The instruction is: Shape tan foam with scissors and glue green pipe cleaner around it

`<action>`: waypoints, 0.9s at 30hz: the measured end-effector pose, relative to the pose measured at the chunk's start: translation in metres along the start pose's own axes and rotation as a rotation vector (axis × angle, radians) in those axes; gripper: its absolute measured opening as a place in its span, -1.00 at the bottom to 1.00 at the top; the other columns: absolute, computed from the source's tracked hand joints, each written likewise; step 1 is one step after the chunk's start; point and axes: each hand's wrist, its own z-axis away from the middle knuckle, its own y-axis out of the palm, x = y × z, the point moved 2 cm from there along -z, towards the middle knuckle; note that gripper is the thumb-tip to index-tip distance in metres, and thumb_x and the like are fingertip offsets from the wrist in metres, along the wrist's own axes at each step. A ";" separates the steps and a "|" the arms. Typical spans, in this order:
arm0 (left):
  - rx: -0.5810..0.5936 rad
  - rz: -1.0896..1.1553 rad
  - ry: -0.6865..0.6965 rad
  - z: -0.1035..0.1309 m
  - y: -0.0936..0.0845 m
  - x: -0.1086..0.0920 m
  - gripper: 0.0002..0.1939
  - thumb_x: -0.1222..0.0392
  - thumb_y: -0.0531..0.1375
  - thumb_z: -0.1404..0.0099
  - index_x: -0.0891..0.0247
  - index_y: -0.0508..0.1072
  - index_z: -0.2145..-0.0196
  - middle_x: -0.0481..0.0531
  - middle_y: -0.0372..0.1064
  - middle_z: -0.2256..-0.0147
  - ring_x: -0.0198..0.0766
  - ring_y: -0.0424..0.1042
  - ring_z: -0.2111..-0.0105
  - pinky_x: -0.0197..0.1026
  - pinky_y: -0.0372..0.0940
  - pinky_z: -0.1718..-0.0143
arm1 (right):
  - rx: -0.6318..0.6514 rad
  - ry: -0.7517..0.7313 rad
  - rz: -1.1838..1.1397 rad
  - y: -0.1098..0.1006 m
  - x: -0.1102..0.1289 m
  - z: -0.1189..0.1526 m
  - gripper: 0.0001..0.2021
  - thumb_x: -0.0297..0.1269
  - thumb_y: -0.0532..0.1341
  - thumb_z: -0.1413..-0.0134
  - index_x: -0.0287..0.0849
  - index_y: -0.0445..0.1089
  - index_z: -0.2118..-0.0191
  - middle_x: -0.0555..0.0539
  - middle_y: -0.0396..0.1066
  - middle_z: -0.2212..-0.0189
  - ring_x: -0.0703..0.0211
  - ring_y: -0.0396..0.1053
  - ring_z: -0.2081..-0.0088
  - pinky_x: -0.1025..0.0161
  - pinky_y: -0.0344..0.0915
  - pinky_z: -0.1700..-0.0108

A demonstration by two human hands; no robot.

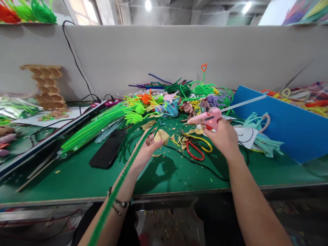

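Between the thumb and fingers of my left hand is a pale yellow, crumpled-looking piece. A long dark green fuzzy stem runs from that hand down toward the camera, over my forearm. My right hand is wrapped round a pink glue gun with a small lit red light. A clear glue stick sticks out of its back, and its nozzle points left toward the yellow piece, apart from it. Below the gun lie scissors with one red and one yellow handle loop, amid yellow scraps.
Colourful fuzzy stems are heaped at the back. A black phone and a bundle of bright green stems lie left. A blue board stands right, and a black cable crosses the green table.
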 end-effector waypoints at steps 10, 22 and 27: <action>0.019 -0.019 0.016 0.000 -0.002 -0.001 -0.41 0.12 0.32 0.07 0.22 0.22 0.08 0.05 0.43 0.19 -0.16 0.39 0.11 -0.14 0.25 0.08 | -0.040 0.046 -0.070 0.016 -0.007 -0.002 -0.73 -0.16 0.16 0.19 -0.22 0.31 0.34 -0.24 0.38 0.40 -0.07 0.34 0.36 0.16 0.18 0.44; 0.023 -0.022 0.037 0.001 0.002 -0.001 -0.49 0.12 0.33 0.07 0.17 0.30 0.14 0.06 0.40 0.11 -0.17 0.37 0.08 -0.15 0.24 0.04 | 0.019 0.079 -0.238 0.019 -0.007 -0.003 -0.78 -0.21 0.16 0.29 -0.21 0.26 0.43 -0.22 0.35 0.41 -0.09 0.31 0.32 0.09 0.21 0.33; 0.090 -0.076 -0.015 0.005 0.002 -0.006 -0.46 0.01 0.36 0.15 0.26 0.43 0.18 0.15 0.25 -0.06 -0.05 0.29 0.00 -0.14 0.21 0.04 | 0.158 0.043 -0.389 0.016 0.000 0.000 -0.81 -0.19 0.16 0.31 -0.15 0.20 0.49 -0.04 0.30 0.55 0.12 0.28 0.46 0.21 0.21 0.42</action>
